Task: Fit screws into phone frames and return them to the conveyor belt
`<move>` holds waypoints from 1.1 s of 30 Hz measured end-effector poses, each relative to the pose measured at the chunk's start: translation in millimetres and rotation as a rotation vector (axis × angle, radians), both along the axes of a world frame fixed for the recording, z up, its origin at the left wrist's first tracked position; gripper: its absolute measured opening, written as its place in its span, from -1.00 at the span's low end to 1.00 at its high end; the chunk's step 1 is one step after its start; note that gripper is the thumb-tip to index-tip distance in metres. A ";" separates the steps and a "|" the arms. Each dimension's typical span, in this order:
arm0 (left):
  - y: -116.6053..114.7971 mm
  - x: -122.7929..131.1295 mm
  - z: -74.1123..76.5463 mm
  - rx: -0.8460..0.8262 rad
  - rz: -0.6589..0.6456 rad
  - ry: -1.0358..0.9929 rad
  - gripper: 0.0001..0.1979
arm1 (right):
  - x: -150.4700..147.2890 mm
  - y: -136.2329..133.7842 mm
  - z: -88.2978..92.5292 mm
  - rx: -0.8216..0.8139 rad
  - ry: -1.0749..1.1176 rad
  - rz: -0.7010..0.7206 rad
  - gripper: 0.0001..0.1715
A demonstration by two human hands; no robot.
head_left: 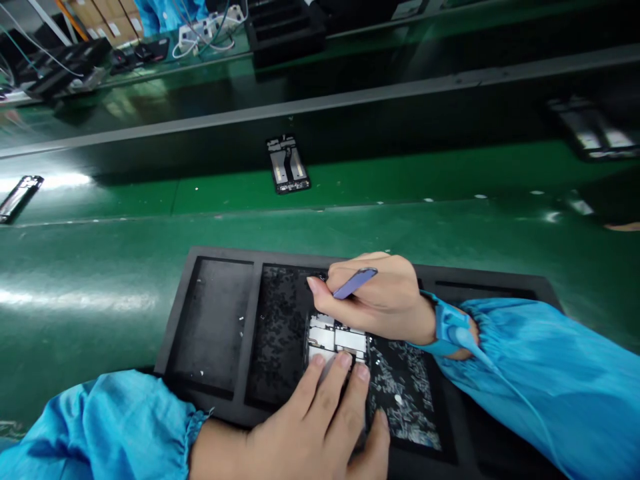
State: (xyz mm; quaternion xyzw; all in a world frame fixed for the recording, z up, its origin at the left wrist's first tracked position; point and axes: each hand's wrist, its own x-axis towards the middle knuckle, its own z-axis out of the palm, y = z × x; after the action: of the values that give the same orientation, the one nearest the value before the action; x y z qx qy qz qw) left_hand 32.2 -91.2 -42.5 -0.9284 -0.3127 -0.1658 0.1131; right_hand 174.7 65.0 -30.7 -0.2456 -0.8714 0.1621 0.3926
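Observation:
An opened phone [350, 340] with silver metal plates and dark edges lies over a black foam tray [250, 320]. My left hand [320, 413] holds it, fingertips pressed on its lower plates and the thumb along its right side. Above the phone's upper end, my right hand [385, 297] is closed in a pinch around a slim purple tool [355, 283], perhaps tweezers. The tool's flat rear end points up and right, while its tip is hidden behind my fingers. A blue wrist strap [445, 323] with a cord circles my right wrist.
Many tiny dark and silvery pieces [405, 393] lie in the tray's middle compartments. Beyond it, another opened phone [289, 164] rests on the green surface, with phone parts at far left [20, 198] and far right [595, 127]. Power strips [210, 30] and black trays stand behind.

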 end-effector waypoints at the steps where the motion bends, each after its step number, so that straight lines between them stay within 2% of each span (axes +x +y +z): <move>1: 0.0 0.1 0.4 -0.001 0.001 -0.001 -0.69 | -0.3 0.1 0.2 0.007 0.005 0.005 -0.41; 9: 0.0 3.7 -3.0 0.023 0.023 -0.041 -0.73 | -1.4 1.0 2.1 0.021 0.007 0.028 -0.42; 11: -2.4 6.3 -1.2 0.001 0.062 -0.074 -0.73 | -0.2 2.8 2.5 0.038 -0.007 0.073 -0.42; 13: -3.0 4.8 8.4 -0.046 0.122 -0.134 -0.75 | 1.1 4.8 2.5 0.069 0.005 0.137 -0.44; 15: 2.8 -3.7 26.7 -0.142 0.159 -0.212 -0.82 | 2.0 6.1 2.0 0.114 0.031 0.163 -0.45; 18: 30.0 -26.3 58.5 -0.389 0.148 -0.254 -0.77 | 2.2 5.8 0.5 0.116 0.039 0.123 -0.45; 20: 57.8 -39.9 70.3 -0.590 0.236 -0.203 -0.78 | 1.8 4.9 -0.9 0.062 0.037 0.101 -0.46; 21: 72.1 -44.5 71.5 -0.682 0.308 -0.191 -0.81 | 1.6 4.6 -1.6 0.035 0.043 0.098 -0.46; 24: 105.5 -48.8 60.1 -1.035 0.466 -0.283 -0.89 | 1.7 5.1 -3.6 -0.004 0.082 0.101 -0.50; 26: 115.5 -46.6 48.5 -1.352 0.516 -0.393 -0.85 | 3.1 7.1 -4.1 0.015 0.095 0.130 -0.53; 28: 118.0 -43.0 39.9 -1.582 0.542 -0.504 -0.76 | 5.6 10.6 -3.2 0.057 0.068 0.186 -0.54; 30: 118.0 -39.1 35.5 -1.678 0.539 -0.618 -0.75 | 8.9 15.3 -0.8 0.085 0.013 0.245 -0.52; 33: 120.0 -33.6 33.7 -1.758 0.518 -0.718 -0.86 | 14.2 22.4 4.8 0.054 -0.073 0.312 -0.52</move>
State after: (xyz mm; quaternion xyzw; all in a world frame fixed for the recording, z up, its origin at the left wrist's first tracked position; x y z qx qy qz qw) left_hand -1.4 28.8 -8.7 -0.4790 -0.5344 -0.1166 -0.6866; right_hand 188.9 87.3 -25.9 -0.1025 -0.9167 0.1887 0.3370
